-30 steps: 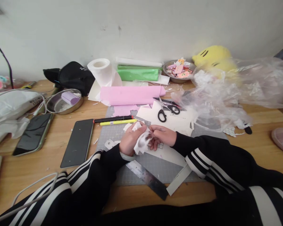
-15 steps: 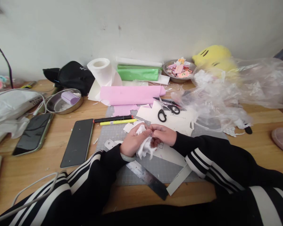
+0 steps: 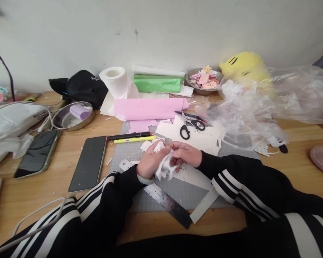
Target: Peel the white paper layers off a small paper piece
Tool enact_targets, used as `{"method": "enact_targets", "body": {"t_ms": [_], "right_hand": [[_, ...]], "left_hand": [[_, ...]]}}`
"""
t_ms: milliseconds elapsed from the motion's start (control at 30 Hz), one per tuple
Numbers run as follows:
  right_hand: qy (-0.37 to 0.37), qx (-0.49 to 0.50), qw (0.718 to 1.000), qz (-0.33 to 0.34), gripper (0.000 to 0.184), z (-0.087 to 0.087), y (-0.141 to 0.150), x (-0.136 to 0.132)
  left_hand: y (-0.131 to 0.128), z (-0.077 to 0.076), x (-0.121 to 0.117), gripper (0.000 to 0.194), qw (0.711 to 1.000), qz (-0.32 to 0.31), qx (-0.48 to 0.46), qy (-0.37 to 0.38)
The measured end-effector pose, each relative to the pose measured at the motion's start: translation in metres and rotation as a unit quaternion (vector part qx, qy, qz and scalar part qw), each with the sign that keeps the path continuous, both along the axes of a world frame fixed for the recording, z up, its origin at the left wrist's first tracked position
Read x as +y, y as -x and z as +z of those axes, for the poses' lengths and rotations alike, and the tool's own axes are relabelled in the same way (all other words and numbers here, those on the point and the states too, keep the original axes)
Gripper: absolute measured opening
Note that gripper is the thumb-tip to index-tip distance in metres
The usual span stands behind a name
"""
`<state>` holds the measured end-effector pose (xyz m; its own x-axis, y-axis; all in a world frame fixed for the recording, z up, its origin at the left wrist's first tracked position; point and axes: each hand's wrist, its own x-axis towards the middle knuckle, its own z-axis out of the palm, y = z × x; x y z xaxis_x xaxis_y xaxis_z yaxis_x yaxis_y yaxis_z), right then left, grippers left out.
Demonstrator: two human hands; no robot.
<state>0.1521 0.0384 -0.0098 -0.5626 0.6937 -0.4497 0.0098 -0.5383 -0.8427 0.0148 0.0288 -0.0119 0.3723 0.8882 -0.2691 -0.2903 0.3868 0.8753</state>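
Note:
My left hand (image 3: 150, 162) is closed around a crumpled white piece of tissue or thin cloth (image 3: 164, 167), whose ragged ends hang below the fingers. My right hand (image 3: 187, 154) meets it from the other side, thumb and fingers pinched at the edge of the same white piece. Both hands are over a grey cutting mat (image 3: 199, 199). Under them lie cut pieces of cream paper (image 3: 196, 179) with drawn lines. A metal ruler (image 3: 168, 202) lies slanted below the hands, and a grey-white strip (image 3: 204, 206) is beside it. Black-handled scissors (image 3: 185, 132) rest just beyond my fingers.
Two phones (image 3: 88, 163) and two markers (image 3: 134, 139) lie to the left, near a metal bowl (image 3: 88, 120). Behind are a white roll (image 3: 115, 82), a pink sheet (image 3: 150, 108) and green packs (image 3: 157, 85). Crumpled clear plastic (image 3: 250, 114) and a yellow plush (image 3: 240, 64) stand at right.
The white piece has shifted slightly in my fingers, its loose ends now hanging a little differently. My right fingers have moved slightly; everything else stays put.

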Motion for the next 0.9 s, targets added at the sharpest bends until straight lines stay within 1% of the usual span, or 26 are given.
{"method": "enact_targets", "body": {"t_ms": [100,233,333,433,567,667,733,900], "right_hand": [[0.006,-0.006,1.0,-0.002,0.003,0.002,0.0,0.0],[-0.005,0.006,1.0,0.002,0.005,-0.001,0.0,0.0],[-0.002,0.022,1.0,0.013,0.008,-0.002,0.0,0.0],[0.006,0.021,1.0,0.016,0.008,-0.002,0.0,0.0],[0.01,0.023,1.0,0.018,0.007,0.0,0.0,0.002],[0.013,0.029,0.999,0.025,0.008,-0.001,-0.001,0.002],[0.012,0.036,0.999,0.03,0.008,-0.002,-0.001,0.002],[-0.003,0.037,0.999,0.029,0.005,-0.002,-0.001,0.001]], "left_hand": [[0.0,-0.003,-0.002,0.021,0.999,-0.034,0.012,-0.028],[0.0,0.0,-0.003,0.024,0.999,-0.048,-0.008,-0.014],[-0.001,0.006,-0.002,0.024,1.0,-0.02,-0.013,0.006],[-0.002,0.009,0.0,0.024,1.0,0.01,-0.002,0.015],[-0.001,0.008,0.001,0.024,0.999,0.025,-0.002,0.022],[-0.001,0.007,0.002,0.024,0.999,0.023,-0.017,0.032],[0.0,0.006,0.002,0.024,0.998,0.033,-0.026,0.041],[0.001,0.006,0.003,0.024,0.997,0.054,-0.021,0.043]]}}
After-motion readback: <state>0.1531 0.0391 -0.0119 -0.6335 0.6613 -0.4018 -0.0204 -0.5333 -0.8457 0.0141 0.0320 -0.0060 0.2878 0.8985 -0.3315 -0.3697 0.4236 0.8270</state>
